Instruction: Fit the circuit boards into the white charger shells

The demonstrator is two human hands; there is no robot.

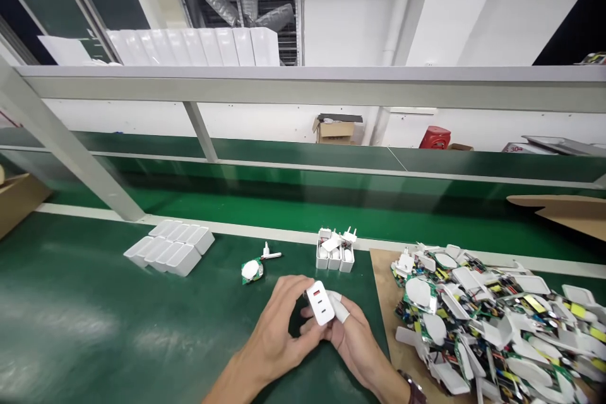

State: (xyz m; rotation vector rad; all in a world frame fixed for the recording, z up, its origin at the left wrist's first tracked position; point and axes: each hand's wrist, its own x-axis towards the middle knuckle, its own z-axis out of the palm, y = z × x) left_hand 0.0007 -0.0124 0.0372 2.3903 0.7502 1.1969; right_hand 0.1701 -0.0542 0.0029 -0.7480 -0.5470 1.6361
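Note:
In front of me I hold a white multi-port charger (320,303), its port face turned up with a red slot and two dark slots. My left hand (283,327) is closed around its left side, thumb below. My right hand (353,334) grips the other side, with white finger covers on its fingers. Just beyond lies a round white part on a green circuit board (252,270), beside a small white plug piece (271,253). Farther back stand three filled white housings (334,260) with plug pins and parts sticking out on top.
Several white open housings (170,246) stand in rows at left on the green table (95,303). A large heap of circuit boards and white covers (492,322) lies on cardboard (381,271) at right. A shelf beam (307,85) spans above the table's far side.

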